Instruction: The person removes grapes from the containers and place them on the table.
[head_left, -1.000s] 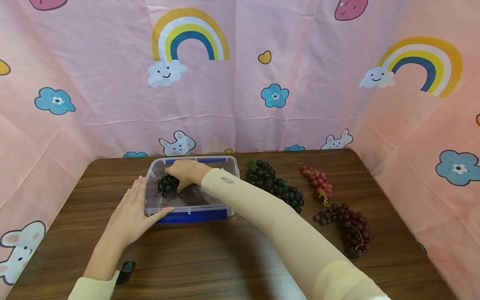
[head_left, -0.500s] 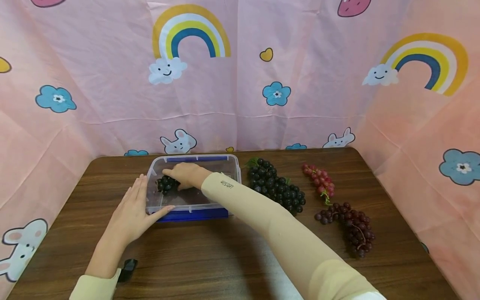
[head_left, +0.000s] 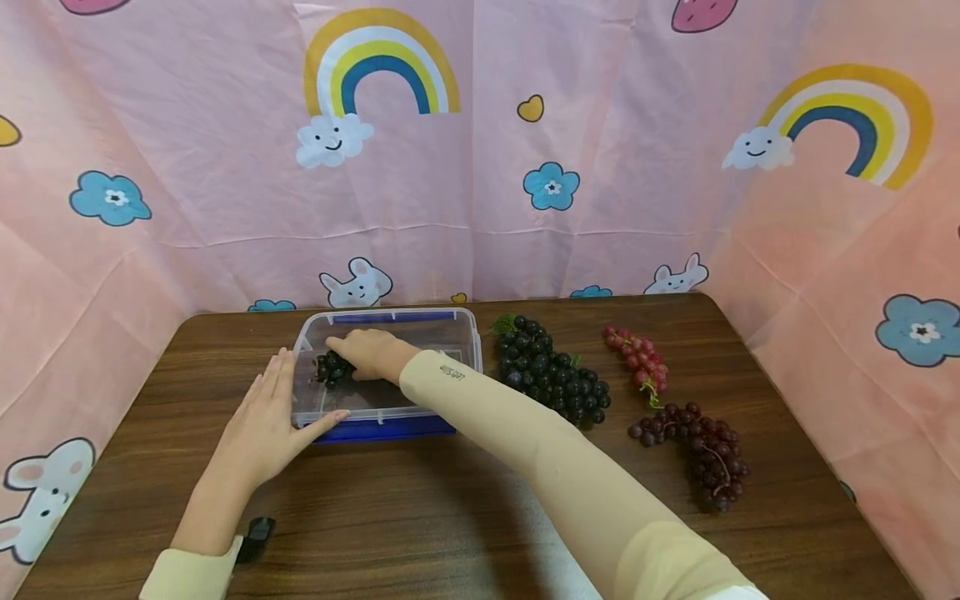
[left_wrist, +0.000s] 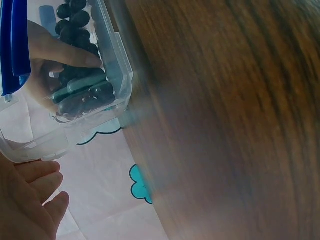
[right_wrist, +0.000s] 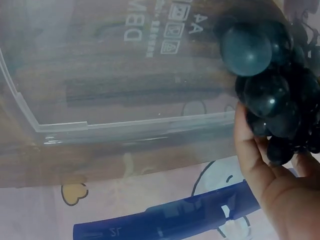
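Note:
A clear plastic food box with blue side clips stands toward the back left of the table. My right hand reaches inside it and grips a bunch of black grapes near the left end. In the right wrist view the fingers curl round the black grapes from below. My left hand rests against the box's left wall, fingers straight and the thumb along the front rim. Through the box wall in the left wrist view, the same grapes show with the right hand's fingers over them.
Right of the box lies a larger bunch of black grapes with a green leaf. Farther right are a small red bunch and a dark red bunch. A patterned pink cloth hangs behind the wooden table.
My right hand has shifted very slightly inside the box, still holding the black grapes. The left hand stays against the box, and the other bunches lie where they were.

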